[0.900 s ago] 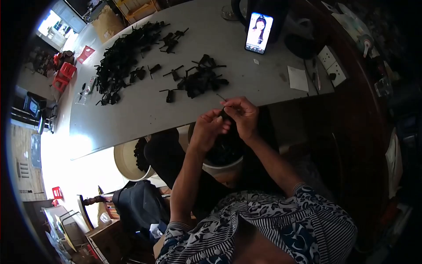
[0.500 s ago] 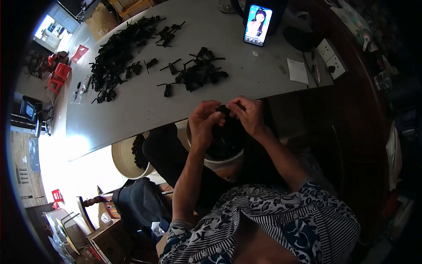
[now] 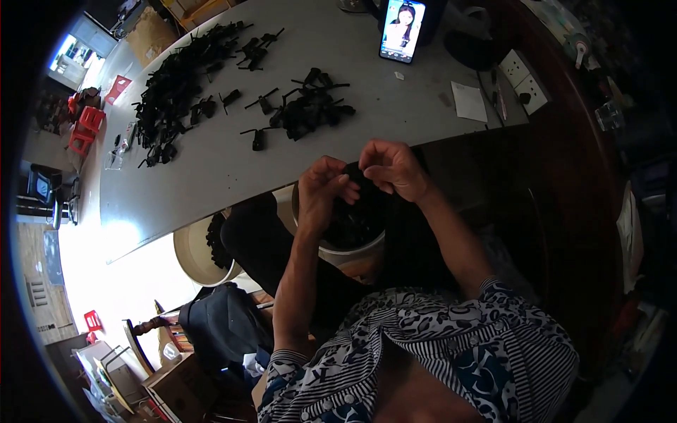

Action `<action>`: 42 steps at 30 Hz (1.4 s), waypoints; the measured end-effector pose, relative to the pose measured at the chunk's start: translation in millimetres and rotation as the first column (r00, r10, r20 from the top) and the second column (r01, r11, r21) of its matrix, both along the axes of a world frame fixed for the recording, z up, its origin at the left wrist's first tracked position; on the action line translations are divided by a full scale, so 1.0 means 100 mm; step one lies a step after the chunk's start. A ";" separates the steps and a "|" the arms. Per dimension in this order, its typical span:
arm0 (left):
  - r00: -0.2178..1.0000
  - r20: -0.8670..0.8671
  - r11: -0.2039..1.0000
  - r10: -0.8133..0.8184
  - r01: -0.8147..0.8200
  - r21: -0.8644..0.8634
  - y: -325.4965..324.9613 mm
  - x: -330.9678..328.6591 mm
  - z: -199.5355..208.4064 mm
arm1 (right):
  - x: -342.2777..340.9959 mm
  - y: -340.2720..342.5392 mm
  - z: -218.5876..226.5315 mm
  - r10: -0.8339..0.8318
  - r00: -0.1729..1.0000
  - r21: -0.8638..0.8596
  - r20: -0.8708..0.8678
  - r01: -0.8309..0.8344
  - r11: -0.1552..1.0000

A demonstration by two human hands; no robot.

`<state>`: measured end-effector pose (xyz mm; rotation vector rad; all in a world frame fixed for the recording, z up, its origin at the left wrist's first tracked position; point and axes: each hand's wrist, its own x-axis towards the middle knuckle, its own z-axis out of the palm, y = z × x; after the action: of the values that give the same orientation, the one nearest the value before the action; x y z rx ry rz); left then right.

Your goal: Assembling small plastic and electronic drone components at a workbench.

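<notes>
Over a white bucket (image 3: pixel 356 250) between my knees, both hands are raised near the table's front edge. My left hand (image 3: pixel 324 192) is closed, its thumb and fingers round a small black part (image 3: pixel 351 171) that barely stands out against the dark bucket contents. Close to its right, my right hand (image 3: pixel 396 172) is curled with thumb and forefinger together; whatever is in that pinch is too small to make out. Beyond the hands lies a pile of black parts with thin stems (image 3: pixel 310 113), and one such piece (image 3: pixel 258 139) rests at its near left.
A larger heap of black parts (image 3: pixel 173 88) spreads over the grey table (image 3: pixel 190 190). A lit phone (image 3: pixel 402 32) stands at the back, with a white paper (image 3: pixel 468 102) and a socket strip (image 3: pixel 523 81) to the right. Another bucket (image 3: pixel 189 257) holds black pieces at lower left.
My hands have drawn slightly apart, the right one lifting and moving back from the black part at the left fingers. The whole view has shifted a little.
</notes>
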<state>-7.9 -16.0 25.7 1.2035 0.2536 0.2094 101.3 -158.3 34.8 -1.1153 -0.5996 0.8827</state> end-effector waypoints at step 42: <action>0.993 0.022 0.993 0.117 -0.117 0.001 -0.09 -0.03 -0.19 | -0.57 0.55 -0.44 -0.667 0.602 0.032 0.439 0.732 0.681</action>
<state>-10.9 -25.3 6.6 1.1892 0.3047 0.3246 44.1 -103.5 -9.5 -1.5479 -0.3698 -0.0270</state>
